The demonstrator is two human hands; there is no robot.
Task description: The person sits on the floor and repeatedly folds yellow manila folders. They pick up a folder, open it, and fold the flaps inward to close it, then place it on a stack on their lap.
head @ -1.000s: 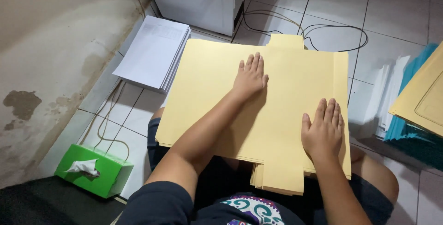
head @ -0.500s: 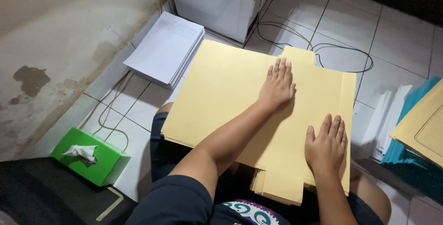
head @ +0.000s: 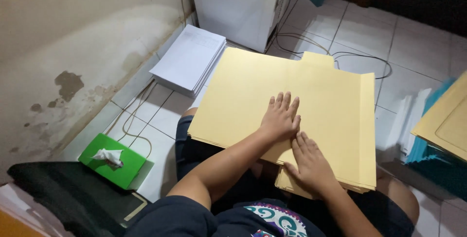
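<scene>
Right hand (head: 311, 161) slid beside left (head: 281, 116); paper stack (head: 189, 59) near

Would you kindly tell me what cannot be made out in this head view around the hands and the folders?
- Head view: how many sheets the yellow folder stack holds; only its edges show.
- What lies under the stack: the left hand and right hand rest flat on top.
- Print on the white paper pile: too small.
- The teal folders: cut off by the right edge.
</scene>
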